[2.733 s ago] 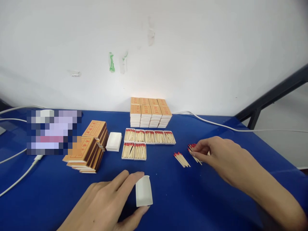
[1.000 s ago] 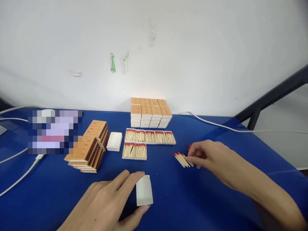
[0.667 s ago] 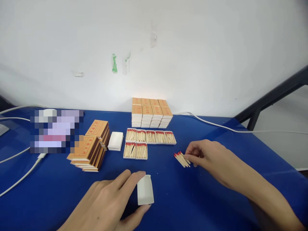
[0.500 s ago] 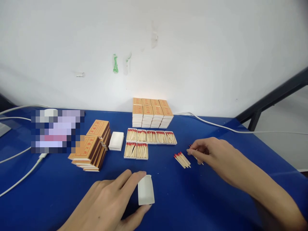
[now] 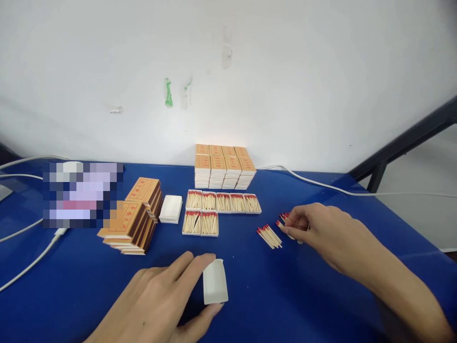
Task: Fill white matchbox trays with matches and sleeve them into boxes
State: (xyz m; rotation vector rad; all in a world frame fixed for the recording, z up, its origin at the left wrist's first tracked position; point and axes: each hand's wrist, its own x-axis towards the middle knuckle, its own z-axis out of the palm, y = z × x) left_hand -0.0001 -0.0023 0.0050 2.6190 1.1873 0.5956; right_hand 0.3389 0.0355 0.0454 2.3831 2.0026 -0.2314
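Red-tipped matches at the right of the tabletop, pinched in the grip of the right hand (exact count hidden); empty matchbox tray grasped nearer by the left hand. Possible scattering from brushing the neighbouring match pile.

The worktop looks smooth and glossy; on it are pale wooden matches, a smooth card-like matchbox tray and matt-looking cardboard matchboxes. Behind it: a matt wall.

Looks forward and down from the head, close over both hands and the desk, toward the white wall.
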